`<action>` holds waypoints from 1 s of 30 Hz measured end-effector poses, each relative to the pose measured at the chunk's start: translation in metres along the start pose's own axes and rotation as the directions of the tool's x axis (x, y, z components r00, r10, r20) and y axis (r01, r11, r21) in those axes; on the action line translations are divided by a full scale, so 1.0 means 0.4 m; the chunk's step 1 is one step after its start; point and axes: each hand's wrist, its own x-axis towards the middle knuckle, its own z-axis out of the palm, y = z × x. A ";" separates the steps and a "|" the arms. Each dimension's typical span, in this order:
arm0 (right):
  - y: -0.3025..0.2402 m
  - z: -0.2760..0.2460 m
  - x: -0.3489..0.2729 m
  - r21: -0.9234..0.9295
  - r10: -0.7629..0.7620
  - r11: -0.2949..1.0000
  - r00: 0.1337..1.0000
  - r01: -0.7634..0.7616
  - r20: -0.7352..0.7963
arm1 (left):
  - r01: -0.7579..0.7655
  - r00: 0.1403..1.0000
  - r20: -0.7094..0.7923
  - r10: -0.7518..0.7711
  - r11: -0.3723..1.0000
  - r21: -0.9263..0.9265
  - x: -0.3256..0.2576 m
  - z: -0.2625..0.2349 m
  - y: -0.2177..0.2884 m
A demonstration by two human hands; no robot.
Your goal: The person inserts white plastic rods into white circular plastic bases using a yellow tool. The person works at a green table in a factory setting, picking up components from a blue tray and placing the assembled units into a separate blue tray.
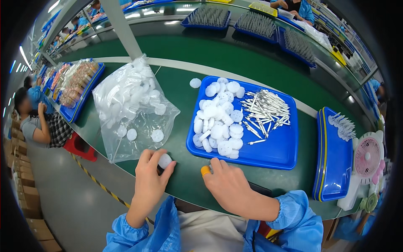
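At left: clear plastic bag of white discs, beyond left hand. Pinched there, over green bench: round white disc. Apart: right hand, curled, contents hidden. Beyond: rectangular blue plastic tray of heaped white discs and slim silvery pins. Far right: stacked blue trays, pink-and-white fan.

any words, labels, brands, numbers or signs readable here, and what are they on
No text can be read in this picture.
Clear plastic bag: no lettering to make out.
Blue tray holding white discs and thin silvery pieces: none to make out.
Disc in the left hand: none to make out.
Cardboard boxes at far left: too small and blurred to tell whether they carry print.
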 end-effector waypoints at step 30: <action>0.328 -0.056 -0.089 0.242 0.335 0.925 0.930 -0.293 -0.154 | -0.282 0.956 -0.119 0.268 0.951 -0.123 0.535 0.135 0.137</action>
